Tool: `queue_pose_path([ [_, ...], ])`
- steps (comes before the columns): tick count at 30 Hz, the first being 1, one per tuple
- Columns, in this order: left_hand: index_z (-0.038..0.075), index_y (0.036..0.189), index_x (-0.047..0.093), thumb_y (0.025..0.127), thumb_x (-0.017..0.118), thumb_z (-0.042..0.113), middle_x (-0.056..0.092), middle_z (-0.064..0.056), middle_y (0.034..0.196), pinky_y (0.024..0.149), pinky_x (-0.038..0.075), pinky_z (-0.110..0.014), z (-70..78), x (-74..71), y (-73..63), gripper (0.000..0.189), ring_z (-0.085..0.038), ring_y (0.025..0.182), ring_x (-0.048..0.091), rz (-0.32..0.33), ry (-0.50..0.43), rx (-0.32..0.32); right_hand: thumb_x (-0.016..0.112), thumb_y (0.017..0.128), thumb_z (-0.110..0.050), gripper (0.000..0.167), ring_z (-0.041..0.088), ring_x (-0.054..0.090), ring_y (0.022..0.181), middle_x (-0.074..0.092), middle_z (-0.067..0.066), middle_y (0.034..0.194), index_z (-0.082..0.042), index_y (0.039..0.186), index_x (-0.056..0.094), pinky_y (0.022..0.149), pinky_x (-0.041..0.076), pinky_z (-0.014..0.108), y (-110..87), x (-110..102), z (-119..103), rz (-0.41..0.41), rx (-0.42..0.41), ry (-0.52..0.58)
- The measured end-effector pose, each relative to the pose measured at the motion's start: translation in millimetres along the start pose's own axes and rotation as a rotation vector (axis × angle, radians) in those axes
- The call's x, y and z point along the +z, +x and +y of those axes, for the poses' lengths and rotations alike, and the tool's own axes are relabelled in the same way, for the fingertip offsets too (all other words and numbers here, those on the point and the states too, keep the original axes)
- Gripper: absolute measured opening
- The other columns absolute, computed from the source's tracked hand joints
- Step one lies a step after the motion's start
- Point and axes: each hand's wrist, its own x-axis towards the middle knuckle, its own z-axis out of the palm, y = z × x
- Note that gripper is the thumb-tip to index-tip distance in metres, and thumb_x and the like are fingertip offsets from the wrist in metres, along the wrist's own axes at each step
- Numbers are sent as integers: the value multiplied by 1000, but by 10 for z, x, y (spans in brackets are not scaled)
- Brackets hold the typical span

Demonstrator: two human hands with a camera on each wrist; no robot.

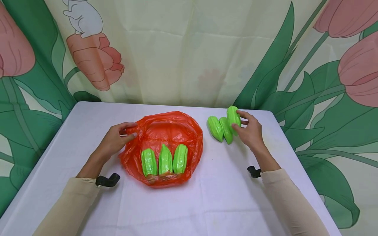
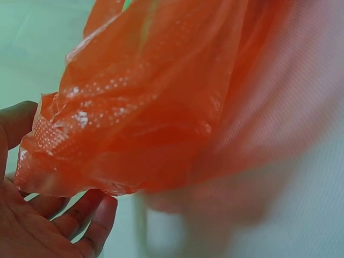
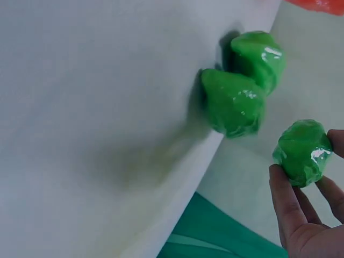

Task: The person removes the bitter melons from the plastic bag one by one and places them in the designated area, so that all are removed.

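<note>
a left hand (image 1: 113, 138) loosely holds the nine o'clock edge of a red plastic bag (image 1: 165, 131), while at the bag's two o'clock a right hand (image 1: 249, 130) pinches a glossy green vegetable (image 1: 233, 117), which might slip if its slick skin defeats that light grip.

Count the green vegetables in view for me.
6. Three vegetables side by side in the open red bag; two vegetables on the white table beside it; one vegetable held by the right hand. Others could be hidden under the bag's folds.
</note>
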Motion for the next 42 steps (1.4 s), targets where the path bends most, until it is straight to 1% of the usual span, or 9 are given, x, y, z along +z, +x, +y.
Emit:
queue_pose_path([
  [6, 10, 157, 52, 105, 68, 25, 54, -19, 156, 97, 63, -36, 21, 4, 8, 56, -38, 134, 56, -4, -1, -5, 72, 100, -17, 63, 40, 59, 137, 53, 17, 159, -19, 160, 50, 100, 61, 54, 3, -28, 99, -15, 48, -15],
  [10, 10, 157, 51, 105, 68, 26, 54, -20, 156, 98, 63, -38, 22, 9, 11, 57, -38, 134, 55, -5, -5, -1, 72, 101, -16, 63, 42, 58, 138, 53, 18, 159, -18, 160, 49, 101, 60, 55, 6, -51, 174, -32, 53, -29],
  [14, 10, 158, 51, 105, 68, 26, 54, -20, 156, 97, 63, -35, 18, 12, 18, 57, -38, 134, 55, -6, -9, 1, 71, 101, -14, 62, 44, 58, 138, 52, 20, 159, -15, 159, 50, 102, 59, 57, 8, -62, 242, -60, 49, -49],
  [21, 11, 157, 51, 105, 68, 25, 54, -19, 156, 96, 63, -34, 14, 12, 28, 56, -38, 134, 54, -11, -11, -7, 70, 100, -13, 62, 45, 58, 136, 51, 22, 160, -12, 159, 50, 104, 57, 57, 20, -52, 320, -96, 52, -65],
  [27, 11, 156, 52, 105, 67, 24, 55, -19, 155, 88, 60, -21, -7, 11, 32, 55, -38, 133, 54, -9, -7, -10, 71, 100, -13, 63, 45, 57, 136, 51, 22, 160, -12, 159, 49, 105, 56, 57, 17, -54, 344, -102, 61, -64],
  [30, 11, 156, 53, 105, 67, 22, 55, -19, 155, 85, 59, -17, -13, 11, 32, 54, -38, 133, 54, -8, -6, -7, 71, 101, -14, 63, 45, 57, 137, 50, 22, 161, -12, 160, 48, 106, 56, 56, 16, -49, 361, -111, 74, -70],
  [33, 11, 156, 52, 106, 67, 22, 55, -19, 155, 86, 59, -18, -14, 14, 34, 54, -38, 133, 54, -9, -7, -4, 71, 101, -14, 64, 45, 56, 139, 49, 23, 161, -12, 160, 47, 107, 56, 56, 16, -44, 378, -126, 91, -74],
  [37, 11, 157, 52, 106, 67, 22, 54, -19, 156, 89, 61, -22, -15, 17, 42, 54, -38, 134, 54, -9, -9, -7, 71, 101, -14, 64, 45, 55, 140, 48, 23, 162, -12, 161, 46, 108, 55, 56, 18, -34, 399, -145, 107, -81],
  [42, 11, 157, 52, 106, 67, 22, 54, -19, 155, 90, 62, -24, -7, 17, 41, 54, -38, 134, 55, -9, -9, -11, 71, 101, -13, 65, 44, 56, 138, 48, 23, 162, -11, 161, 46, 108, 55, 56, 17, -18, 422, -159, 113, -90],
])
